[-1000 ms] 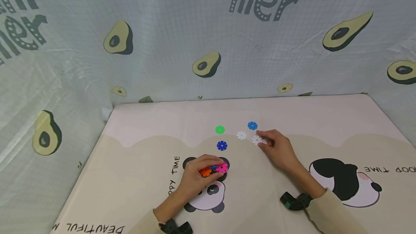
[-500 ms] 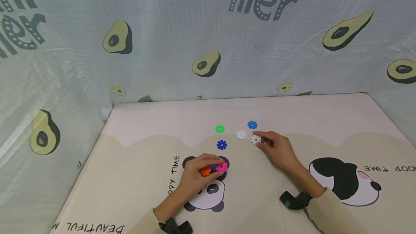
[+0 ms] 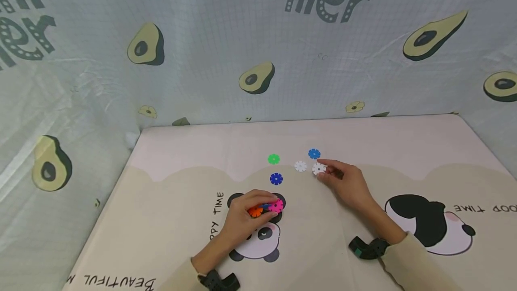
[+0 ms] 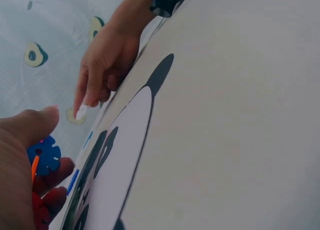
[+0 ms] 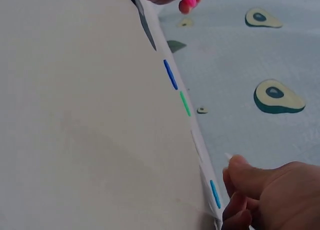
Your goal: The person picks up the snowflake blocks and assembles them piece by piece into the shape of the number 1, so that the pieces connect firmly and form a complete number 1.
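My left hand (image 3: 244,217) holds a cluster of joined notched snowflake discs over the printed panda. An orange disc (image 3: 256,211) and a pink disc (image 3: 276,205) face the head camera; a blue disc (image 4: 45,155) and a red disc (image 4: 39,212) show in the left wrist view. The palm partly hides the cluster. My right hand (image 3: 349,185) pinches a white snowflake disc (image 3: 318,168) at its right edge, between thumb and index finger. Just left of it lies another white disc (image 3: 300,166), and a light blue disc (image 3: 314,153) lies beyond.
A green disc (image 3: 273,159) and a dark blue disc (image 3: 276,178) lie flat beyond my left hand. The table (image 3: 194,246) has a printed mat with animal faces and lettering. An avocado-print curtain (image 3: 202,35) rises behind its far edge.
The white disc in my right hand has come slightly up and tilted to face the head camera more. My left hand keeps its hold on the cluster and stays in place.
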Available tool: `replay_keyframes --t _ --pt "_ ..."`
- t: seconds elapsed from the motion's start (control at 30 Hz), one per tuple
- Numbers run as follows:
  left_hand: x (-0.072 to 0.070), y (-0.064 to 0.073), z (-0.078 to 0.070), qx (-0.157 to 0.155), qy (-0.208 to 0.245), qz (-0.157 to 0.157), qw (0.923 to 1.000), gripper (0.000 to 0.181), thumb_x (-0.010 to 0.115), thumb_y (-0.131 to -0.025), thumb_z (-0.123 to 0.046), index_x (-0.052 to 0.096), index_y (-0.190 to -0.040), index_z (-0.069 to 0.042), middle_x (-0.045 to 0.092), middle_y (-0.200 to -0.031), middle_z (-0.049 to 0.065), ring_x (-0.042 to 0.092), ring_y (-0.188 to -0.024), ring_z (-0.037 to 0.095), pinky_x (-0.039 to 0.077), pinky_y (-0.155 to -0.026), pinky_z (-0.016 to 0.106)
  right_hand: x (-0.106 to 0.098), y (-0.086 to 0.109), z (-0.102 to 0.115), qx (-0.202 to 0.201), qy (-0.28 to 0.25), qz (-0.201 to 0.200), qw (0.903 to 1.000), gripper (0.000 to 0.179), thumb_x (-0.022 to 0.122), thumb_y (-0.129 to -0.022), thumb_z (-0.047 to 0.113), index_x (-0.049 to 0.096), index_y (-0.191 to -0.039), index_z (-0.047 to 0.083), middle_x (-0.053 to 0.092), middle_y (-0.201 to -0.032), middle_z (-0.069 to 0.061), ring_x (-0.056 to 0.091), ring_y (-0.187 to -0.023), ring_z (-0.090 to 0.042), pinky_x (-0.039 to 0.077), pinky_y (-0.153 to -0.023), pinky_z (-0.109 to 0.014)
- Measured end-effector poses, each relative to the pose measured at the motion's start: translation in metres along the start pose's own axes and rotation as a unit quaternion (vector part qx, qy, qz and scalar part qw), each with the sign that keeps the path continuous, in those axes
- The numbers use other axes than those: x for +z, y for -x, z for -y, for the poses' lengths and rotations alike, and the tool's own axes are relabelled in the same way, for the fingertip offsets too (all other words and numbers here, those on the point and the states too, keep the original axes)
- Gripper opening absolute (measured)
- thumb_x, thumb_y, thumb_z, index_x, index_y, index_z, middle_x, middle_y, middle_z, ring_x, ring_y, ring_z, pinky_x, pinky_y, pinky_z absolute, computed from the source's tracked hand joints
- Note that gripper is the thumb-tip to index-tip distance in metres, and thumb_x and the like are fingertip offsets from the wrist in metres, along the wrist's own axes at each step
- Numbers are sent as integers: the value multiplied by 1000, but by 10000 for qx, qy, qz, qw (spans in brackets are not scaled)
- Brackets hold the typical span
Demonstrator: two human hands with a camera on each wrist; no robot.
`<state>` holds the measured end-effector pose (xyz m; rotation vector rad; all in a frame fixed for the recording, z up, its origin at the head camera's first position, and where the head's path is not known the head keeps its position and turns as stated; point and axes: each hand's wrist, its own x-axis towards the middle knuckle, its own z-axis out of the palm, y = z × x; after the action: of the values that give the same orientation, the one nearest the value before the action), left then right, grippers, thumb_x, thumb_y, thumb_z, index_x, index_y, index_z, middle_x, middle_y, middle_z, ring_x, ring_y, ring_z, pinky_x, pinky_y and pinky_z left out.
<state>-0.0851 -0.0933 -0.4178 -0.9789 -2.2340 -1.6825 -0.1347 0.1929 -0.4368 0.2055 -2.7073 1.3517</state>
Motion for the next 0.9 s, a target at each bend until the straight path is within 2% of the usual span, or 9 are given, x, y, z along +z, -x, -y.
replay_keyframes --t 0.13,0.3,0.4,0.73,0.9 --pt "0 -1 0 5 -6 -9 10000 28 77 -72 11 70 -98 6 67 -100 17 64 -96 28 50 -86 28 -2 0 3 233 -444 111 9987 37 72 -87 26 67 -123 19 66 -89 0 60 -77 -16 44 -64 -24" --pt "0 -1 -1 -8 32 -33 10000 29 78 -71 10 70 -99 6 67 -100 17 64 -95 28 50 -86 28 -2 1 8 383 -935 314 9944 40 72 -86 32 66 -123 20 68 -90 -2 60 -80 -16 42 -65 -23" --pt "0 -2 -2 2 15 -53 10000 28 78 -71 10 70 -98 6 67 -99 17 64 -95 28 50 -86 28 -1 2 11 398 -1046 427 9928 40 73 -86 32 66 -124 22 69 -91 -1 60 -83 -16 41 -64 -24" --pt "-1 -1 -3 -349 -4 -75 9994 28 78 -73 7 71 -100 4 68 -101 16 64 -97 28 49 -87 28 8 10 26 447 -1412 753 9861 39 74 -85 24 67 -122 20 70 -87 -2 59 -85 -18 41 -63 -23" --pt "0 0 -3 -454 10 -88 9989 28 78 -74 6 71 -101 3 68 -102 15 64 -98 27 49 -87 27 13 14 31 420 -1468 803 9850 37 75 -84 26 69 -119 21 69 -84 -3 60 -83 -19 42 -60 -22"
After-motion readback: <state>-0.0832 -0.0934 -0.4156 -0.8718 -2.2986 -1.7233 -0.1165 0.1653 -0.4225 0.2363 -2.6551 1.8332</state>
